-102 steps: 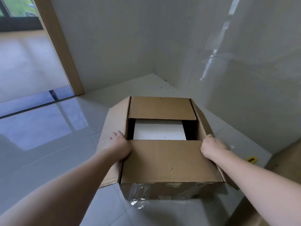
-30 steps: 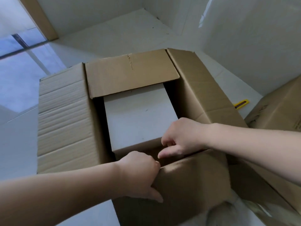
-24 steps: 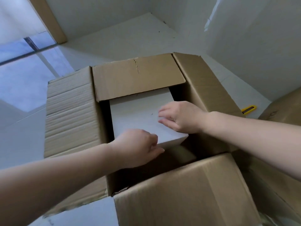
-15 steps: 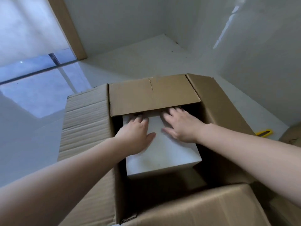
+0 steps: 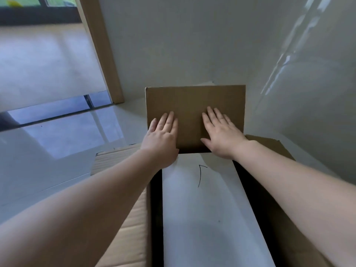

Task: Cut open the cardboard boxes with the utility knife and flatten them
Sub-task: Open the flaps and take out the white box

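Tiled corner (image 5: 173,54); both hands (image 5: 192,132) flat on far box flap (image 5: 189,101).

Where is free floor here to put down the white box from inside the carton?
Bare tile floor lies left of the carton, toward the doorway. The far side is crowded: both hands, left hand and right hand, press the far flap close to the wall corner.

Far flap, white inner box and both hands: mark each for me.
far flap (image 5: 194,99), head view: bare upper middle of the flap.
white inner box (image 5: 208,214), head view: middle of its top face.
left hand (image 5: 162,135), head view: back of hand.
right hand (image 5: 221,133), head view: back of hand.
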Available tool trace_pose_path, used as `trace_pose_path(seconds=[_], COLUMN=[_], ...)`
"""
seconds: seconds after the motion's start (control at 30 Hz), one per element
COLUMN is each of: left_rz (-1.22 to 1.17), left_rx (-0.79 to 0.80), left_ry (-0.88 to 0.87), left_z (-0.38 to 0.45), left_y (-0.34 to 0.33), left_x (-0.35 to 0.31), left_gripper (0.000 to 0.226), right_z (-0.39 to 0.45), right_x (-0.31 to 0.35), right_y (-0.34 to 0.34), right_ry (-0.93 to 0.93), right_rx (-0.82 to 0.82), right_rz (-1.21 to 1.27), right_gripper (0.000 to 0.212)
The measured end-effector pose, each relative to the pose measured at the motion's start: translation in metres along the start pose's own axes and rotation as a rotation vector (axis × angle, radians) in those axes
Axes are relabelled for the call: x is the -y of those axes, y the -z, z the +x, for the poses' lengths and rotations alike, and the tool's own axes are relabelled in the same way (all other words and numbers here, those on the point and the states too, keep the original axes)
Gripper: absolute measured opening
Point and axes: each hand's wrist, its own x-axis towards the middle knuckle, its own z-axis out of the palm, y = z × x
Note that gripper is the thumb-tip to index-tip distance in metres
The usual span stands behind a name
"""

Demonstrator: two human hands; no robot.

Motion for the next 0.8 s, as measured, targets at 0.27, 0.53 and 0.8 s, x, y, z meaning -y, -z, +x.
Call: trace_pose_path(seconds=[0.27,0.53,0.8], left_rz=[-0.088,-0.221,-0.915], left_rx=[0.005,0.007,0.121], left_ry=[0.085,0.116,0.775], left_z=[0.017,-0.012,-0.096], left_y=[-0.046,-0.039,-0.051], left_x=[0.009,-0.005,-0.074], left_gripper=[0.035,0.058,0.048], right_z=[0.020,-0.016,-0.113], right_x=[0.004,-0.008,-0.009], right_y=[-0.045,-0.040,-0.075], right_ry=[-0.099,-0.120,-0.658], right_rx=[0.134,0.130,0.170], right_rz=[0.100,0.253,1.026], right_gripper=[0.039,0.075,0.072])
